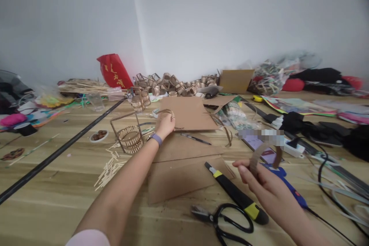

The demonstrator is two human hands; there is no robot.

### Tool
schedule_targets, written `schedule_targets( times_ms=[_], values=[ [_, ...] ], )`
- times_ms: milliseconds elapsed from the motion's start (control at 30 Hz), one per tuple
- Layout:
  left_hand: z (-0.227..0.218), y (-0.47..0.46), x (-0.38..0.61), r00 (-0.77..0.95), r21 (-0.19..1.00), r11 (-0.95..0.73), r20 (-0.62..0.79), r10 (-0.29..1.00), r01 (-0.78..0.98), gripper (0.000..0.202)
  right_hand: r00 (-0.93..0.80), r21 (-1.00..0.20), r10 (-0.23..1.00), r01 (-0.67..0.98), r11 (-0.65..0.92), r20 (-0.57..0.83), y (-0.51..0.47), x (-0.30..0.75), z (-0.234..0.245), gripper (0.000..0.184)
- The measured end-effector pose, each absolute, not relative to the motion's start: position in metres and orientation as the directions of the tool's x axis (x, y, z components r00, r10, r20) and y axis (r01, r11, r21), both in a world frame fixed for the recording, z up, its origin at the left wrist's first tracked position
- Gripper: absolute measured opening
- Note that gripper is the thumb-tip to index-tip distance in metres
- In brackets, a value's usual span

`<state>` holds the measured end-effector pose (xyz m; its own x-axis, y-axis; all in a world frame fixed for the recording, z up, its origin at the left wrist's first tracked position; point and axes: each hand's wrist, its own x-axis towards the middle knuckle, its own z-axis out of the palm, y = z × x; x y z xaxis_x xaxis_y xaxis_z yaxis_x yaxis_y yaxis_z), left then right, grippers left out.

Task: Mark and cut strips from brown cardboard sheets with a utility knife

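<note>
My left hand (165, 123) reaches out to the left edge of a brown cardboard sheet (187, 113). Its fingers are curled on a thin, curved brown strip (166, 111), partly hidden by the hand. Nearer to me, on the right, my right hand (266, 184) holds a wider brown strip (255, 158) bent into an arch, pinched by thumb and fingers. Left of my left arm stands a small slatted basket (130, 139) with a tall square handle. A yellow-and-black utility knife (235, 192) and black-handled scissors (221, 223) lie beside my right hand.
Loose short sticks (108, 171) and a small dish of brown pieces (99, 136) lie left. A pen (196, 138) rests on cardboard. Behind are piled small baskets (173, 84) and a red bag (114, 71). A phone (256, 142), blue tool (284, 182) and cables occupy the right.
</note>
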<state>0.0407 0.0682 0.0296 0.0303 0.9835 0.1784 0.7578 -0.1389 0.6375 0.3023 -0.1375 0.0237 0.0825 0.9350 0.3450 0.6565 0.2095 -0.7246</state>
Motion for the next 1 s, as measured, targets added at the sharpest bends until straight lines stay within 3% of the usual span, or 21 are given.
schedule_targets(
  times_ms=[133, 233, 333, 433, 500, 633, 833, 1000],
  values=[
    [0.017, 0.073, 0.043, 0.119, 0.513, -0.147, 0.087, 0.989, 0.846, 0.037, 0.079, -0.680, 0.946, 0.714, 0.166, 0.314, -0.144, 0.326, 0.014, 0.049],
    [0.020, 0.065, 0.032, 0.129, 0.382, -0.170, 0.131, 0.983, 0.908, 0.025, 0.128, -0.633, 0.945, 0.768, 0.098, 0.301, -0.147, 0.351, 0.007, 0.047],
    [0.030, 0.059, 0.011, 0.080, 0.254, -0.126, 0.186, 0.979, 0.959, 0.030, 0.141, -0.569, 0.930, 0.818, 0.083, 0.339, -0.141, 0.370, 0.010, 0.040],
    [0.035, 0.057, -0.010, 0.004, 0.152, -0.033, 0.189, 0.982, 0.988, 0.032, 0.137, -0.441, 0.922, 0.897, 0.040, 0.362, -0.118, 0.379, 0.023, 0.035],
    [0.034, 0.055, -0.019, -0.033, 0.096, 0.019, 0.148, 0.988, 0.995, 0.028, 0.128, -0.285, 0.947, 0.958, -0.040, 0.295, -0.094, 0.380, 0.034, 0.035],
    [0.027, 0.046, -0.022, -0.060, 0.009, 0.059, 0.113, 0.992, 0.998, 0.022, 0.105, -0.176, 0.967, 0.982, -0.064, 0.232, -0.032, 0.378, 0.050, 0.032],
    [0.036, 0.018, -0.007, 0.119, -0.083, -0.099, 0.284, 0.951, 0.992, 0.032, 0.062, -0.032, 0.972, 0.998, -0.057, 0.226, 0.011, 0.361, 0.055, 0.033],
    [0.017, -0.038, 0.013, 0.374, -0.066, -0.368, 0.208, 0.904, 0.927, 0.028, -0.198, -0.013, 0.974, 0.980, 0.200, 0.107, -0.052, 0.317, 0.038, 0.026]
  ],
)
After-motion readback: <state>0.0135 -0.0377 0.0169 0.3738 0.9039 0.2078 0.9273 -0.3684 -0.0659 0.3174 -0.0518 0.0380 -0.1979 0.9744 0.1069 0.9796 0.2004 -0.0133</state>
